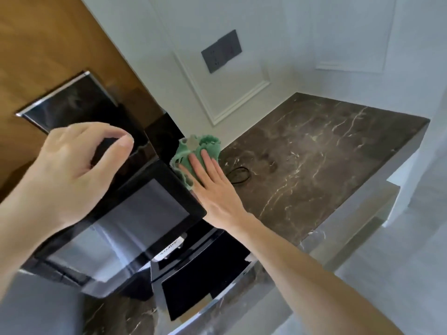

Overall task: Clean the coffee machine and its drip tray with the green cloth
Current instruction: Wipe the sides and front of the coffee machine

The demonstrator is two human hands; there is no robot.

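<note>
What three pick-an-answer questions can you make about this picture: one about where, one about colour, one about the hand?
1. Where is the green cloth? A. on the floor B. against the side of the coffee machine C. in a drawer
2. What colour is the countertop? A. white B. dark brown with pale veins C. red
3. How are the fingers of the right hand? A. straight, pressing the cloth B. curled into a fist C. pinching a cup
Answers: B, it is squashed onto the machine; B, the stone is veined brown; A, flat fingers cover the cloth.
</note>
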